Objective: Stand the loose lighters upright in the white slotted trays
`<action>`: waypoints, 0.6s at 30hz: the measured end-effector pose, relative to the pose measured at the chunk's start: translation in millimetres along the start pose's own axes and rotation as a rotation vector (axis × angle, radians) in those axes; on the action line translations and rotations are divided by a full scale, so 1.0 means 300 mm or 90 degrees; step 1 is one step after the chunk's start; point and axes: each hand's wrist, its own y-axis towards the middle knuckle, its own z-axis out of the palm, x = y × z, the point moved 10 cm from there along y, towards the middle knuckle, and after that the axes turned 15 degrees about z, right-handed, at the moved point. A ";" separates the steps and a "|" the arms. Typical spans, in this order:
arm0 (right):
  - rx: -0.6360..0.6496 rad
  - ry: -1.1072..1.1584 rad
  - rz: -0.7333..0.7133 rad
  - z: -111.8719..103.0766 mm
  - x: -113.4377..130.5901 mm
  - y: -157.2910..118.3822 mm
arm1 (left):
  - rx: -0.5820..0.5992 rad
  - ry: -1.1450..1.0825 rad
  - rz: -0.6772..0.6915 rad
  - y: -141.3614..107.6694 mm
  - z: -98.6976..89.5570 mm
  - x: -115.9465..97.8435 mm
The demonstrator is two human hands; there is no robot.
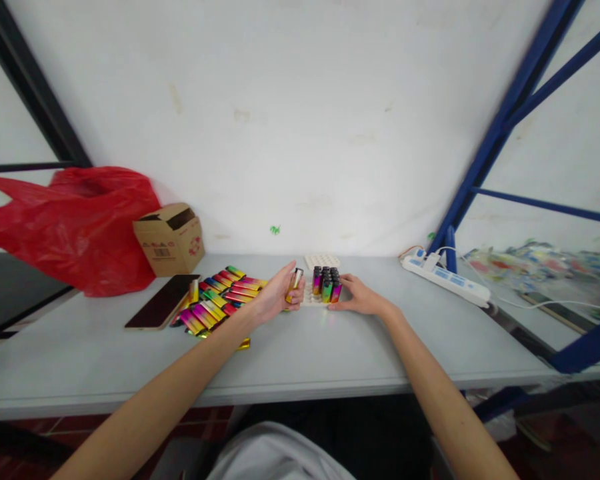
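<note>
My left hand (280, 297) is closed around a lighter (295, 281), held tilted with a shiny yellow body and metallic top, just left of the white tray (309, 298) with round holes. Black-topped lighters (327, 283) in purple, orange and green stand upright in the tray's right part. At the tray's right end, my right hand (359, 295) grips it, thumb at the front edge and fingers beside the standing lighters. A loose pile of shiny multicoloured lighters (220, 300) lies on the table to the left, partly behind my left forearm.
Left of the pile lies a dark flat phone-like slab (161, 303). Behind it are a cardboard box (173, 240) and a red plastic bag (105, 227). A second white holed tray (323, 261) sits near the wall. At right, a power strip (447, 279) lies by the blue frame (495, 133).
</note>
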 end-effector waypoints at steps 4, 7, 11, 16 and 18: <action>0.004 -0.009 0.006 0.000 -0.001 0.001 | -0.041 0.008 0.032 0.018 -0.038 0.003; 0.006 -0.020 0.007 0.001 -0.001 0.001 | -0.078 0.030 0.062 0.019 -0.058 -0.010; 0.004 -0.021 0.005 0.003 -0.006 0.002 | -0.102 0.064 0.074 0.012 -0.068 -0.018; -0.004 -0.013 -0.002 0.001 -0.005 0.005 | -0.111 0.075 0.086 0.018 -0.075 -0.021; -0.002 -0.011 -0.005 0.000 0.000 0.004 | -0.103 0.077 0.089 0.022 -0.073 -0.023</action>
